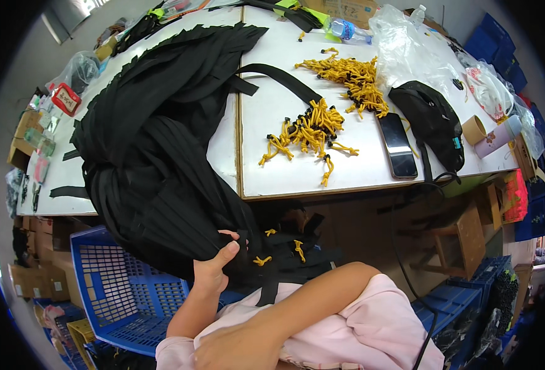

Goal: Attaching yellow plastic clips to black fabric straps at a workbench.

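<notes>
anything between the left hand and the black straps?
No. The left hand already pinches the black straps where the bundle hangs off the table edge, thumb on top. The right hand rests low on pink cloth, apart from the straps.

I am seeing black straps (155, 142), yellow cords (312, 126) with black tips, a blue grid-patterned crate (121, 290), and a pale pink garment (371, 333).

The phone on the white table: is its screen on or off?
Off. The phone lies flat, face up near the table's front edge, beside the yellow cords; its screen is uniformly dark apart from a pale reflection.
</notes>
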`<act>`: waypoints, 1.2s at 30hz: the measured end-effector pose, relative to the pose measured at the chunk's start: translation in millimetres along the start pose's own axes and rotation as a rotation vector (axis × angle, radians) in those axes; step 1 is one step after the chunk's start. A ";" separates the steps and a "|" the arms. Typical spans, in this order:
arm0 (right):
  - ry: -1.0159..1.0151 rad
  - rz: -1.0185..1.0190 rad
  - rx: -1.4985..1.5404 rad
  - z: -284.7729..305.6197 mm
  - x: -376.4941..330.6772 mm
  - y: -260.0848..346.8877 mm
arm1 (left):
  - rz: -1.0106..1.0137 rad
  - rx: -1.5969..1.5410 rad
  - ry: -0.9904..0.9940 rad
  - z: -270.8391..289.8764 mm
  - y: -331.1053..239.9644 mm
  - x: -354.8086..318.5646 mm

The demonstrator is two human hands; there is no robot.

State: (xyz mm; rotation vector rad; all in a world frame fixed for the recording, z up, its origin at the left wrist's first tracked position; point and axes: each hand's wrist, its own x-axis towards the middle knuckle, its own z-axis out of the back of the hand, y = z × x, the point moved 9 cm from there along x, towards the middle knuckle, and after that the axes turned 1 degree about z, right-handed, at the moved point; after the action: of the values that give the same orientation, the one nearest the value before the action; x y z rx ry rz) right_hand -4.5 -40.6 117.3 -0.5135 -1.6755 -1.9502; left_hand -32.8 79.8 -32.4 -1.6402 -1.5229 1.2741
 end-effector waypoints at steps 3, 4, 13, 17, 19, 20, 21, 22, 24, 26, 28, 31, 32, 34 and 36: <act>-0.198 -0.184 -0.303 68.5 -32.5 -2.4 | 0.008 -0.002 -0.068 16.9 6.5 0.7; -0.350 -0.258 -0.715 102.5 -45.6 -1.3 | -0.026 -0.046 -0.094 14.8 -4.2 -7.0; -1.127 -1.247 -1.637 284.7 -218.2 -5.3 | -0.012 -0.045 -0.148 0.6 -3.2 -1.9; -1.293 -0.982 -1.534 268.1 -214.9 11.1 | 0.053 -0.097 -0.112 2.7 3.6 -0.5; -1.232 -1.026 -1.534 263.3 -216.1 10.0 | 0.071 -0.108 -0.086 -1.4 4.5 0.7; -1.186 -1.072 -1.545 262.0 -215.3 7.0 | 0.049 -0.085 -0.074 -3.0 2.4 0.4; -1.174 -1.072 -1.541 263.0 -214.4 6.2 | 0.028 -0.061 -0.057 -5.4 0.6 1.2; -1.137 -1.113 -1.541 265.6 -213.6 3.0 | 0.028 -0.067 -0.066 -4.8 0.9 1.4; -1.084 -1.211 -1.554 269.2 -212.0 0.7 | -0.001 -0.055 -0.054 -5.9 -1.3 1.1; -1.169 -1.095 -1.430 261.8 -207.1 9.9 | -0.018 -0.031 -0.061 -7.0 -3.6 -1.8; -1.359 -0.777 -1.062 246.3 -206.8 10.3 | -0.037 -0.008 -0.074 -6.0 -5.5 -3.0; -1.312 -0.462 -0.301 188.0 -173.2 -12.2 | -0.037 0.001 -0.028 -11.1 -7.4 -4.1; -1.253 -0.389 -0.213 168.6 -158.1 -20.8 | -0.075 0.074 -0.027 -10.8 -12.3 -4.7; -1.059 -0.427 -0.537 148.2 -140.7 -20.6 | -0.107 0.144 -0.021 -12.9 -13.4 -4.6; -0.920 -0.335 -0.786 140.9 -124.2 -11.8 | -0.184 0.135 -0.005 -14.2 -16.2 -4.0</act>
State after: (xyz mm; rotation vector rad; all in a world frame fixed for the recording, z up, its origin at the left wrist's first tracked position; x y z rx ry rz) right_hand 80.9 116.3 58.0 -1.7193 -1.4037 -2.8676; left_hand -26.6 82.0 -11.5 -1.3791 -1.5180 1.2527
